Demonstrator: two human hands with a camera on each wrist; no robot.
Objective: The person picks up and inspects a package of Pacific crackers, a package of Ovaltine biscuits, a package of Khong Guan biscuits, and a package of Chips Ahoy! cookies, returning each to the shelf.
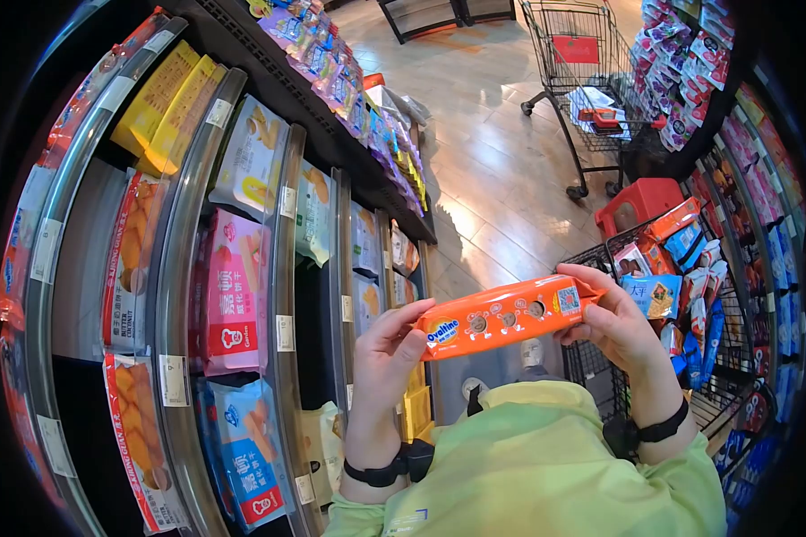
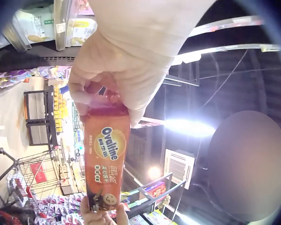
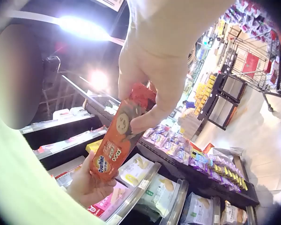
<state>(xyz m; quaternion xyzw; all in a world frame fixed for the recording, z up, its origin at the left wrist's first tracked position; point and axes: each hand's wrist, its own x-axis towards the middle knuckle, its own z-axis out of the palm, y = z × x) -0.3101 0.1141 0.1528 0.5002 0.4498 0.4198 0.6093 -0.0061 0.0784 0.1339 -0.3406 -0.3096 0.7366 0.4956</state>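
Observation:
An orange Ovaltine packet (image 1: 509,315) is held level between both hands in the head view, a printed side with a square code facing up. The left hand (image 1: 389,356) pinches its left end between thumb and fingers. At its right end the right hand (image 1: 620,329) grips the wrapper near the code. In the left wrist view the packet (image 2: 106,159) shows its front label, with the left hand (image 2: 122,61) on the near end. The right wrist view has the right hand (image 3: 154,70) on one end of the packet (image 3: 117,140) and the left hand (image 3: 90,187) at the other.
Shelves of biscuit packs (image 1: 235,291) rise on the left. At the right is a black basket cart (image 1: 591,358) holding several snack packets (image 1: 652,295), beside a red basket (image 1: 638,204). A wire shopping cart (image 1: 571,85) stands farther off on the tiled floor (image 1: 484,170).

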